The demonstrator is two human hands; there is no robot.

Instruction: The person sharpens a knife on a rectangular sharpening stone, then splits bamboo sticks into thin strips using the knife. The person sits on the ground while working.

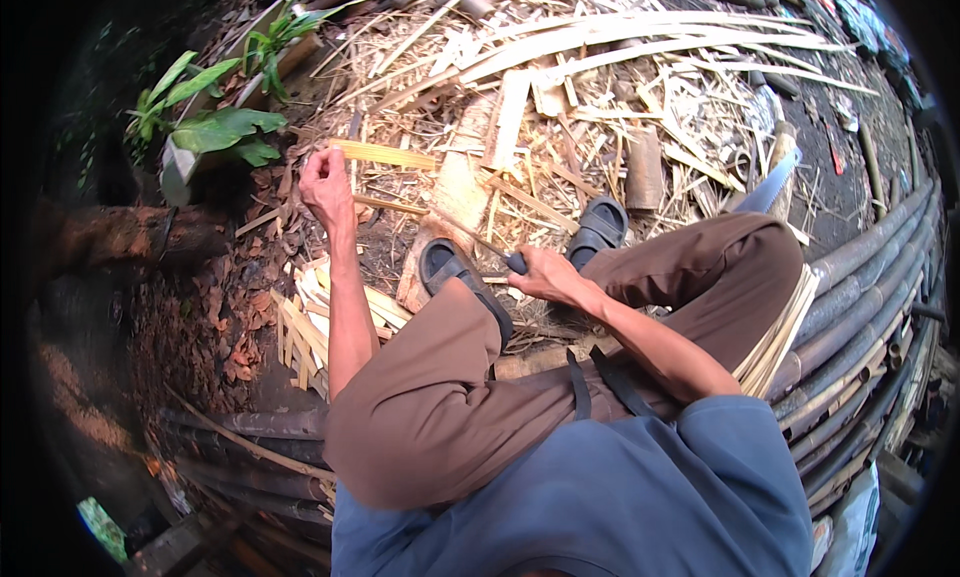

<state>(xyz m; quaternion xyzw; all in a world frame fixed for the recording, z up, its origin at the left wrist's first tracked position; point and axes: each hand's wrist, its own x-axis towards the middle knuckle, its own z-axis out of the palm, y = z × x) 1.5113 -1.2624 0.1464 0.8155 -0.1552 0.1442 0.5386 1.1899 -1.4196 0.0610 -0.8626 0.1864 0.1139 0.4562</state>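
Observation:
My left hand [328, 189] is closed in a pinch on one end of a flat yellow bamboo strip [385, 155]. The strip's other end reaches the pale wooden board [420, 269] that slants across the ground between my feet. In my right hand [548, 274] is the black handle of a knife [482, 239], my fingers wrapped round it. Its thin blade points up and left over the board, below the strip and apart from it. Beyond the blade's tip lies a thin brownish stick [390, 205]; whether the two touch I cannot tell.
Shavings and bamboo offcuts [600, 127] cover the ground ahead, with long split strips [640, 37] behind. A handsaw [775, 182] stands at the right, near stacked bamboo poles [850, 277]. Cut strips [305, 332] lie by my left knee. A green plant [215, 127] grows at the far left.

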